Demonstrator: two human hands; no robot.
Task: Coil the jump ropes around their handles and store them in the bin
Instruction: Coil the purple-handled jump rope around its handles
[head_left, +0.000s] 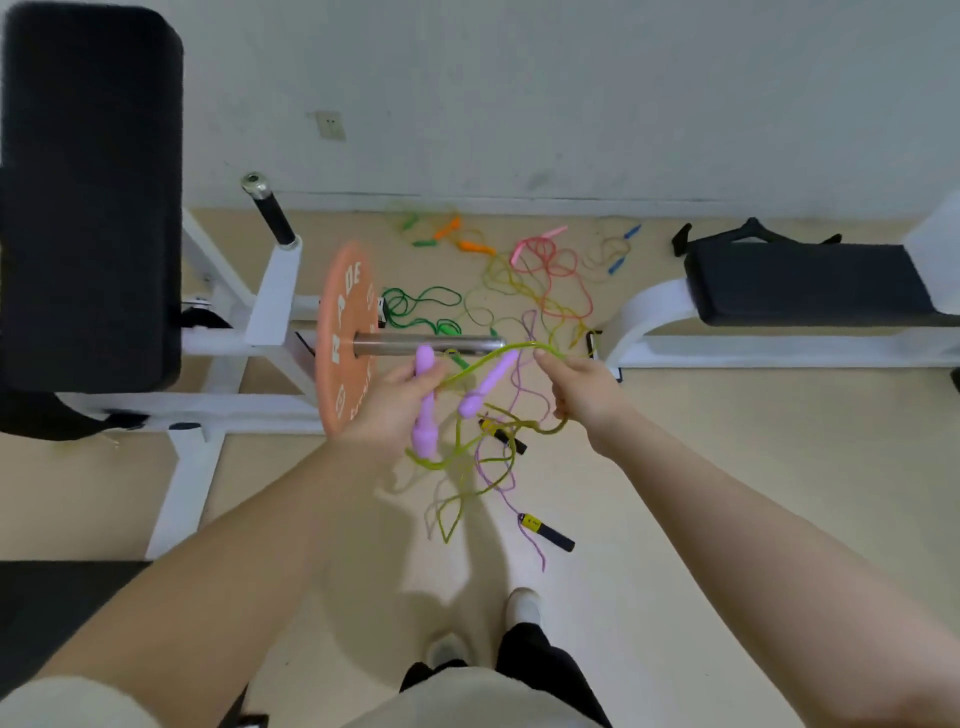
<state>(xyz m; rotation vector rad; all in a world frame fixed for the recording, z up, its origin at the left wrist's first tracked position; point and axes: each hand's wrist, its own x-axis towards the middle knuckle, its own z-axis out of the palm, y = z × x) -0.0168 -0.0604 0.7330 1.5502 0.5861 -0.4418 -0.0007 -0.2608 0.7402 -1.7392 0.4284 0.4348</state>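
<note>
At centre frame the left hand (400, 400) grips one purple handle (425, 402); a second purple handle (488, 382) hangs just right of it. The right hand (576, 387) pinches a yellow-green cord (483, 364), which looks tangled with the purple cord (511, 400). Best to free that tangle first, then wind snugly. Two black-and-yellow handles (545, 530) lie below; green, orange, pink and blue ropes (545, 270) lie at upper centre. No bin shows.
</note>
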